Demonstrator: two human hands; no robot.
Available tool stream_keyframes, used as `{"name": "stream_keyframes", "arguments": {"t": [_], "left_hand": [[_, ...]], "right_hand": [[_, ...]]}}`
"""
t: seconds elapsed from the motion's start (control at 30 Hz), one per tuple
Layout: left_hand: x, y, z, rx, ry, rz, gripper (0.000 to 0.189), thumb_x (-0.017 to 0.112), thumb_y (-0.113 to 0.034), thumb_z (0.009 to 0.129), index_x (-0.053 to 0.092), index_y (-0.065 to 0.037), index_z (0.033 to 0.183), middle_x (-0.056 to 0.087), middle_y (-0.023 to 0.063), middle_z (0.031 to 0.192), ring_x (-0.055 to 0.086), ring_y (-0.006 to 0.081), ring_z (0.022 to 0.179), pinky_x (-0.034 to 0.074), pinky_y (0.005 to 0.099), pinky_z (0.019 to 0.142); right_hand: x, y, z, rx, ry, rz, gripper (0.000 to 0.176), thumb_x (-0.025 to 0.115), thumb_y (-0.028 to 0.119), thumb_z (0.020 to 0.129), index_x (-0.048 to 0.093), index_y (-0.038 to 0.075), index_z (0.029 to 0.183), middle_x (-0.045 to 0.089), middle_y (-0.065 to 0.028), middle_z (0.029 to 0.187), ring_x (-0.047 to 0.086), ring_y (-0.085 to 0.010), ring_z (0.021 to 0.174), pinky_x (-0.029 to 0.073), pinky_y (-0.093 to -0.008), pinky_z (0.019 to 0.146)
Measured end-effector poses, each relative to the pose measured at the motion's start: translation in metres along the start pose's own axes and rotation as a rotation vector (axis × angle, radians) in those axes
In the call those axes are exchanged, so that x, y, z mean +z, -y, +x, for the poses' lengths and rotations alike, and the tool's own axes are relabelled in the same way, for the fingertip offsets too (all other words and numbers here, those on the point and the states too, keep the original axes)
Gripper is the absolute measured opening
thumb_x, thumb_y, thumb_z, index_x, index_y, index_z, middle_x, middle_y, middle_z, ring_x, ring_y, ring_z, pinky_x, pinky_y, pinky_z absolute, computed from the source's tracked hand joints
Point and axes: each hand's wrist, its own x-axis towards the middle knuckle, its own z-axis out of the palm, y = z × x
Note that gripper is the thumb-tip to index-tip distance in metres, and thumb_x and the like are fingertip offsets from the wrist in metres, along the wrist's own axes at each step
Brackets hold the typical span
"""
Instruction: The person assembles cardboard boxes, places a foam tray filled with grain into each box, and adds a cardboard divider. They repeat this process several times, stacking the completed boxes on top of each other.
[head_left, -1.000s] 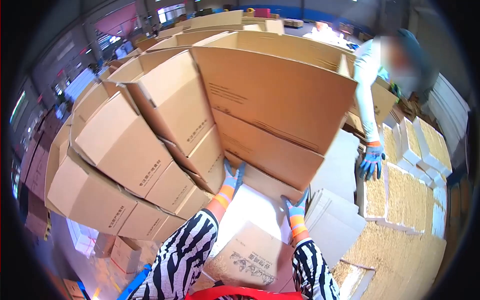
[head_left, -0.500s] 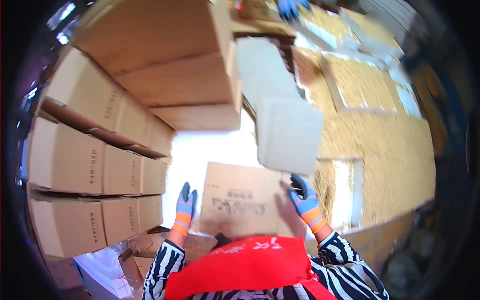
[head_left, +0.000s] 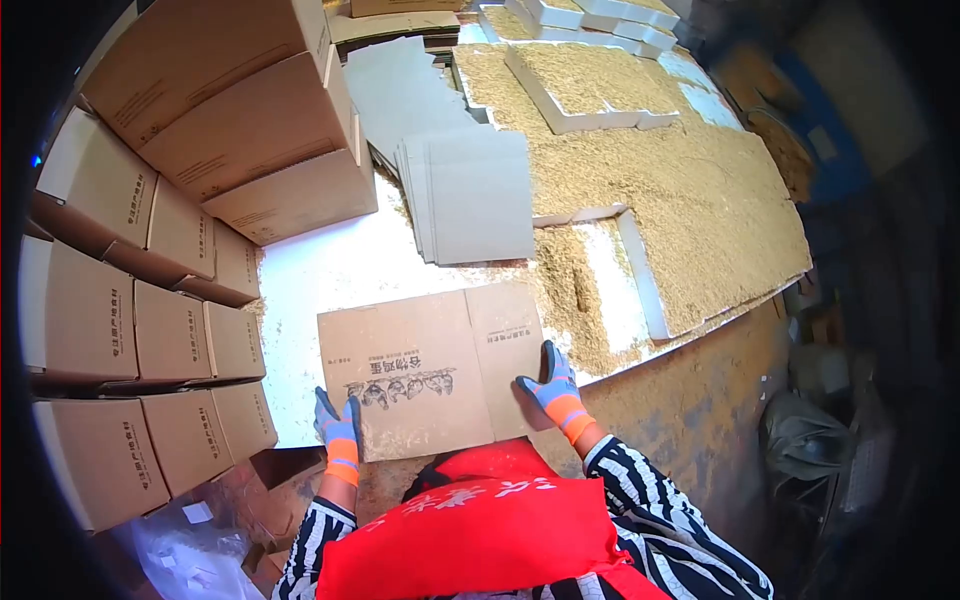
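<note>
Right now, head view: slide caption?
Gloved left hand and right hand at opposite edges of a flat printed carton, brown boxes to the left, grey sheets beyond.

Grey sheets (head_left: 485,200) overlap beside straw-coloured filling (head_left: 710,220); crumpled plastic (head_left: 195,555) lies lower left.

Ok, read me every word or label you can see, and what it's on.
"谷物鸡蛋": flat brown cardboard carton.
"专注原产地食材": stacked brown cardboard boxes.
Too small to read: fine print on both.
Unreadable: white lettering on the red cloth apron.
</note>
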Motion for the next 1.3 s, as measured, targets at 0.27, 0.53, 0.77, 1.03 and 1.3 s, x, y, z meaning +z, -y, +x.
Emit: {"name": "stream_keyframes", "arguments": {"t": [0.27,0.53,0.77,1.03,1.3], "left_hand": [[0.124,-0.073,-0.100,0.201,0.236,0.671,0.081,0.073,-0.046,0.070,0.041,-0.017,0.137,0.042,0.0160,0.135,0.039,0.0393,0.120,0.034,0.0456,0.102],[0.042,-0.065,-0.066,-0.150,-0.034,-0.261,0.042,0.067,-0.012,0.084,0.053,0.006,0.119,0.061,0.0117,0.106,0.058,0.0176,0.092,0.049,0.0282,0.083],[0.111,-0.149,-0.127,0.109,-0.178,-0.848,0.048,0.046,-0.018,0.098,0.031,-0.003,0.141,0.041,0.0116,0.137,0.055,0.0165,0.105,0.048,0.0321,0.090],[0.205,-0.237,-0.249,0.140,-0.161,-0.682,0.084,0.063,-0.019,0.088,0.005,-0.009,0.148,0.037,0.0085,0.140,0.044,0.0168,0.120,0.033,0.0301,0.104],[0.215,-0.210,-0.233,0.188,-0.226,-0.782,0.084,0.061,0.001,0.085,0.010,-0.018,0.148,0.033,0.0143,0.140,0.049,0.0219,0.115,0.047,0.0313,0.095]], "right_hand": [[-0.103,-0.117,0.014,0.119,-0.337,-0.045,0.096,0.080,0.037,0.064,0.032,0.004,0.141,0.045,-0.0206,0.135,0.041,-0.0343,0.127,0.031,-0.0394,0.107],[-0.160,-0.049,-0.003,0.203,0.505,0.494,0.050,0.072,0.042,0.078,0.063,-0.003,0.098,0.055,0.0010,0.067,0.045,-0.0063,0.051,0.035,-0.0223,0.045],[-0.208,-0.030,0.004,-0.392,0.382,0.302,0.025,0.069,0.024,0.083,0.062,0.000,0.081,0.055,-0.0019,0.062,0.047,-0.0087,0.056,0.039,-0.0282,0.049],[-0.274,-0.044,-0.028,-0.831,0.778,-0.156,0.048,0.052,0.003,0.081,0.053,0.010,0.128,0.063,-0.0159,0.113,0.060,-0.0191,0.106,0.047,-0.0321,0.089],[-0.255,0.066,-0.054,-0.943,0.858,0.013,0.091,0.077,0.032,0.074,0.026,0.005,0.144,0.037,-0.0160,0.143,0.036,-0.0234,0.132,0.030,-0.0364,0.107]]}}
